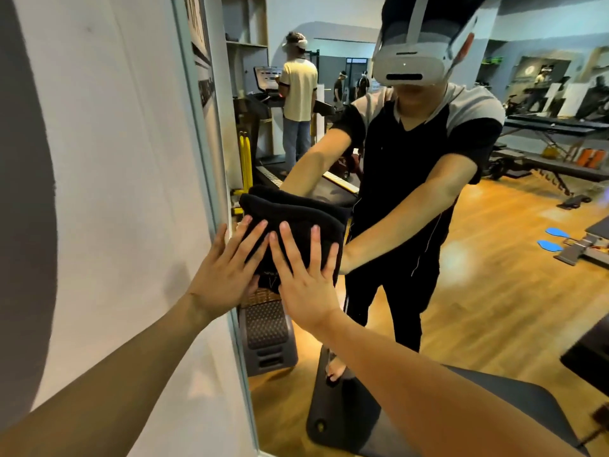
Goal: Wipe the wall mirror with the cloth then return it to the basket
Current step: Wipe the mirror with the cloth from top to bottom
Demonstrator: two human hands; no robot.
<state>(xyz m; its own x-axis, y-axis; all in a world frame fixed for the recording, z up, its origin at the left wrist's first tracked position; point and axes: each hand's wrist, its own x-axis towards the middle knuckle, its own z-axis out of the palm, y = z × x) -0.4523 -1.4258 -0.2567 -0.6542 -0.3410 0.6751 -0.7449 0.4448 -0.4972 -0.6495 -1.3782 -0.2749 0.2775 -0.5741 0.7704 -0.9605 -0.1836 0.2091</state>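
Observation:
A folded black cloth (296, 212) is pressed flat against the wall mirror (494, 258), near the mirror's left edge at mid height. My left hand (227, 268) lies on the cloth's lower left part with fingers spread; its little finger reaches the mirror's frame. My right hand (304, 275) presses the cloth's lower right part, fingers spread and pointing up. Both palms hold the cloth against the glass. The mirror shows my own reflection with both arms stretched toward the cloth. No basket is in view.
A white wall (115, 192) with a grey curved band lies left of the mirror's pale frame (211, 179). Reflected in the glass are a wooden floor, treadmills, benches, a dark mat and other people standing far back.

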